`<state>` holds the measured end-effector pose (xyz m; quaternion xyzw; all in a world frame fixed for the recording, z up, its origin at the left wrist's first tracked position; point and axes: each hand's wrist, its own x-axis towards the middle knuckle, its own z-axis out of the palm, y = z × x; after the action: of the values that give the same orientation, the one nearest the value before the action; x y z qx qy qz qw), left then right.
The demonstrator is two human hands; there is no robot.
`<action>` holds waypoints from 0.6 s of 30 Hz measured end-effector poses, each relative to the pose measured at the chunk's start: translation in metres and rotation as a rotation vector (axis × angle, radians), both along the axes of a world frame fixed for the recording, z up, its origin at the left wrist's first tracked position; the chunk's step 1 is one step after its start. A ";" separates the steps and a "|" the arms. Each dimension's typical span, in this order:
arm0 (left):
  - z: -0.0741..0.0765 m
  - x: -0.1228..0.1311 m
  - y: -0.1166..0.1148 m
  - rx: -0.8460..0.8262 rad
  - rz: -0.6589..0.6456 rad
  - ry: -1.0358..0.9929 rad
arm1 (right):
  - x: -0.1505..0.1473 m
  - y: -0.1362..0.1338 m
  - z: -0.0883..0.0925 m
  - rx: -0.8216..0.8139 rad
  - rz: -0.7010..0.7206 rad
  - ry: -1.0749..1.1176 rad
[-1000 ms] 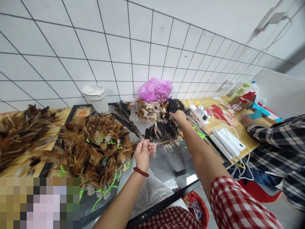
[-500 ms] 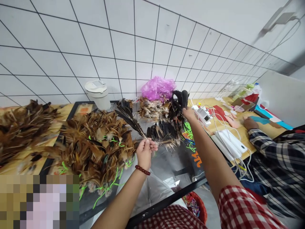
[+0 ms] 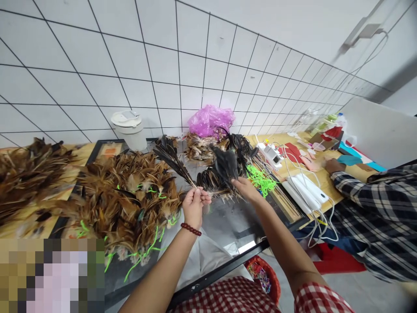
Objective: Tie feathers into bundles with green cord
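My left hand (image 3: 194, 203) is closed on the quill ends of a few long dark feathers (image 3: 174, 163), whose tips fan up and to the left. Slightly to its right, my right hand (image 3: 246, 188) pinches a blurred black feather bunch (image 3: 225, 165). That bunch hangs over a row of dark feathers (image 3: 206, 179) lying on the table. Behind it sits another heap of black feathers (image 3: 243, 145). Left of my left hand spreads a big pile of brown feathers (image 3: 130, 195) with bright green ties among them.
A pink plastic bag (image 3: 211, 120) and a white lidded bucket (image 3: 129, 130) stand by the tiled wall. Green cords (image 3: 262, 180), a power strip (image 3: 271, 154) and white cables lie right. Below is a red basket (image 3: 269, 278). A co-worker's plaid sleeve (image 3: 355, 191) is at far right.
My right hand has brought the black feather bunch down, toward me and left, from the back heap. The green cords now show more. My left hand keeps its hold, and the view has shifted slightly.
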<state>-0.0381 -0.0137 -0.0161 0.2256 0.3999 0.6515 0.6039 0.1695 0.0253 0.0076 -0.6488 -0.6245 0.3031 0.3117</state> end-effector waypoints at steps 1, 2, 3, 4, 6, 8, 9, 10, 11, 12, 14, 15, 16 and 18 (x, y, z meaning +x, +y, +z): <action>0.000 0.000 0.000 -0.002 0.001 0.000 | -0.001 -0.003 -0.001 0.002 0.026 -0.076; 0.001 0.000 -0.001 -0.003 0.001 -0.001 | -0.002 -0.004 -0.001 0.010 0.022 -0.146; 0.001 0.000 -0.001 -0.003 0.000 -0.003 | -0.002 -0.006 0.001 0.021 -0.007 -0.208; 0.001 0.000 -0.001 -0.003 -0.003 -0.006 | -0.002 -0.007 0.003 0.034 -0.044 -0.270; 0.001 0.000 -0.001 -0.006 -0.004 -0.009 | -0.001 -0.009 0.009 0.038 -0.084 -0.408; 0.001 0.000 0.000 -0.010 0.000 -0.005 | -0.001 -0.010 0.015 0.025 -0.044 -0.557; 0.001 0.001 0.000 -0.012 0.001 -0.002 | -0.001 -0.011 0.017 0.021 -0.007 -0.619; 0.000 0.001 0.001 -0.013 0.002 0.000 | -0.001 -0.012 0.020 0.022 0.028 -0.668; 0.000 0.000 0.001 -0.012 0.001 0.002 | 0.000 -0.012 0.022 0.029 0.055 -0.706; 0.000 0.000 0.001 -0.013 -0.002 0.003 | 0.000 -0.013 0.024 0.040 0.071 -0.734; 0.001 0.000 0.000 -0.014 -0.015 0.002 | 0.000 -0.014 0.029 0.085 0.052 -0.738; 0.002 0.000 0.000 -0.016 -0.025 0.001 | -0.001 -0.015 0.030 0.117 0.024 -0.701; 0.003 -0.001 -0.001 -0.018 -0.038 0.001 | -0.003 -0.016 0.031 0.149 -0.011 -0.635; 0.005 -0.001 -0.001 -0.021 -0.071 0.004 | -0.011 -0.020 0.031 0.195 -0.074 -0.408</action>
<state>-0.0389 -0.0151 -0.0114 0.2345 0.3997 0.6248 0.6284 0.1588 0.0056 0.0382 -0.6859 -0.6768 0.0922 0.2509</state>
